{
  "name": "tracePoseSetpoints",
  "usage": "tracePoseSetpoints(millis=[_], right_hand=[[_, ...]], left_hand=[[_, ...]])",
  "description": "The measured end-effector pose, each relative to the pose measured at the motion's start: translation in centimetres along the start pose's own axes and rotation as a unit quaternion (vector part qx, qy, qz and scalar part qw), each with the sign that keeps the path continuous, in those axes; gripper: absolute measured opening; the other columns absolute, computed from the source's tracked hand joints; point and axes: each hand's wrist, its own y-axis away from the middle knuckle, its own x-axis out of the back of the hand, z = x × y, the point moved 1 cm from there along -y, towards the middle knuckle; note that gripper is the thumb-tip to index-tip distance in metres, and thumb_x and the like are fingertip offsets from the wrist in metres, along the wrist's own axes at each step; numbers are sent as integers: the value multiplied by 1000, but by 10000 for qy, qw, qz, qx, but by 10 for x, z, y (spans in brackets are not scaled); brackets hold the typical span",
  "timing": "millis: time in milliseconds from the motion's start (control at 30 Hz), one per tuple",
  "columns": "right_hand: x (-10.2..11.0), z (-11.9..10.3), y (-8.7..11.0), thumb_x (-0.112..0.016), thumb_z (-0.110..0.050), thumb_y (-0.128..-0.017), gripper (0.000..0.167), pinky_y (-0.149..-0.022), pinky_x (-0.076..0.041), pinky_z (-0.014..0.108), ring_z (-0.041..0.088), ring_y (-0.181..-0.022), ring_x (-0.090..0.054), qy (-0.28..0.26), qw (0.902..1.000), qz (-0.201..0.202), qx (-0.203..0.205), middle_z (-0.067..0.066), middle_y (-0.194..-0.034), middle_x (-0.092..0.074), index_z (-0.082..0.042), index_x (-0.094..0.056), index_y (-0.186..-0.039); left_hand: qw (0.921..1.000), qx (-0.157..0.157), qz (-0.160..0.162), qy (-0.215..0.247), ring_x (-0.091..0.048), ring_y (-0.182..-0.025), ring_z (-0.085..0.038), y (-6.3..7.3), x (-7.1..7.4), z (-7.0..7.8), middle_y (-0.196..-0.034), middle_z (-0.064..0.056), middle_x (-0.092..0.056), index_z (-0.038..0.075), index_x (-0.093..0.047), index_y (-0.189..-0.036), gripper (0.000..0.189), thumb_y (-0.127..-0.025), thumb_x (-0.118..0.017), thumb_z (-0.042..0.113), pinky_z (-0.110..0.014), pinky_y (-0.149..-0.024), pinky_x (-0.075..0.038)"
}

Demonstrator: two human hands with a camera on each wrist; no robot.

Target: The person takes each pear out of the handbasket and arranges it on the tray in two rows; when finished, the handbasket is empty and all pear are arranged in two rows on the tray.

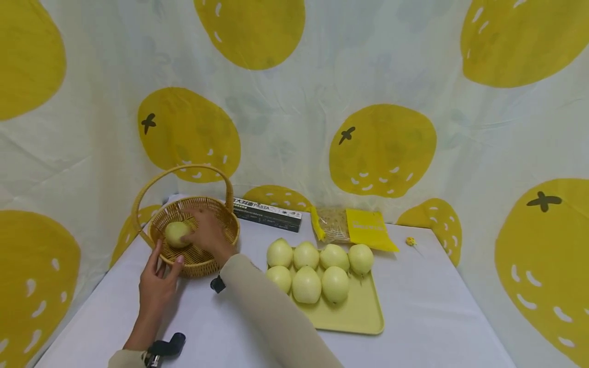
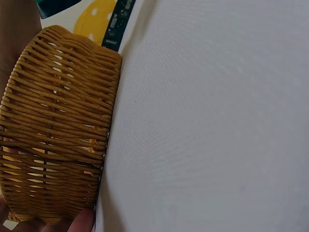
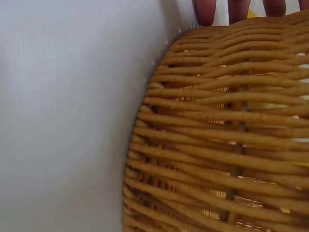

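Observation:
A wicker basket with a tall arched handle stands at the left. One pale yellow-green pear lies inside it. My right hand reaches over the near rim into the basket, its fingers extended beside the pear and the thumb close against the fruit. My left hand rests on the outside of the basket's near-left wall, fingers and thumb spread. In the left wrist view the woven wall fills the left side, with fingertips touching its lower end. The right wrist view shows the weave close up.
Several pears sit in two rows on a yellow tray right of the basket. Behind are a black pasta box and a yellow pasta bag. A small yellow flower-like item lies at the far right.

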Motion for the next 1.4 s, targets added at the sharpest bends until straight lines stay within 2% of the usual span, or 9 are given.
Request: tracePoseSetpoints(millis=[100, 200, 333, 533, 767, 900, 1133, 1300, 1400], right_hand=[[-1, -2, 2, -89, -33, -88, 72, -120, -46, 23, 12, -146, -53, 99, 9958, -760, 508, -5, -156, -59, -28, -58, -153], [-2, -4, 5, -87, -28, -90, 63, -110, -48, 16, 9, -135, -60, -45, 9926, -1031, 645, -5, -146, -66, -25, -61, -147], [-1, -3, 7, -89, -21, -88, 54, -95, -49, 11, 5, -118, -64, -165, 9960, -777, 412, -7, -132, -71, -22, -63, -136], [2, 0, 10, -89, -23, -88, 53, -98, -52, 13, 5, -120, -65, -265, 9968, -652, 388, -8, -132, -71, -23, -64, -135], [12, -3, 17, -88, -23, -89, 51, -98, -53, 11, 4, -121, -65, -921, 9942, -522, 192, -10, -135, -70, -23, -67, -135], [24, -6, 23, -88, -22, -89, 50, -101, -53, 12, 5, -123, -64, -1212, 9921, -312, 119, -10, -138, -69, -23, -67, -134], [53, -9, 38, -87, -25, -90, 52, -103, -58, 17, 7, -125, -65, -1384, 9903, -20, 90, -11, -141, -66, -25, -66, -137], [76, -8, 56, -88, -20, -89, 52, -102, -61, 24, 11, -125, -67, -1950, 9807, 144, -24, -9, -141, -67, -26, -66, -136], [90, -4, 66, -87, -18, -90, 53, -94, -63, 21, 10, -124, -67, -2286, 9732, 212, -102, -9, -142, -66, -26, -66, -137]], left_hand=[[10000, -18, -18, 18, -21, -165, -31, 0, -2, -1, -179, 0, -15, 30, -20, -172, 84, -104, -67, 45, -54, -128, -35], [10000, 3, -35, -20, -22, -165, -28, 0, -5, -3, -179, 1, -15, 31, -20, -172, 84, -104, -67, 46, -51, -128, -35], [10000, 25, -26, -54, -20, -166, -26, 0, -7, -3, -179, 4, -16, 32, -20, -172, 83, -105, -66, 47, -49, -128, -34], [10000, 43, 24, -80, -20, -165, -31, 3, -7, -1, -179, 1, -15, 28, -21, -172, 82, -105, -65, 46, -54, -128, -34], [9999, 30, -55, -117, -23, -164, -32, 4, -5, -2, -179, 1, -15, 29, -20, -172, 83, -105, -66, 46, -49, -126, -35], [9998, 63, -95, -154, -26, -163, -35, 3, -3, -2, -179, 0, -15, 32, -19, -172, 83, -105, -66, 47, -48, -123, -36], [9999, 105, -110, -79, -22, -164, -37, 1, -1, 1, -180, 0, -10, 33, -15, -172, 84, -105, -64, 48, -58, -127, -35], [9999, 95, -86, -95, -21, -164, -36, 0, 1, 1, -180, -1, -10, 33, -16, -172, 83, -106, -64, 45, -57, -127, -34], [9999, 60, -53, -115, -23, -164, -35, 1, 2, 2, -179, -2, -13, 32, -18, -172, 83, -105, -65, 45, -56, -128, -35]])
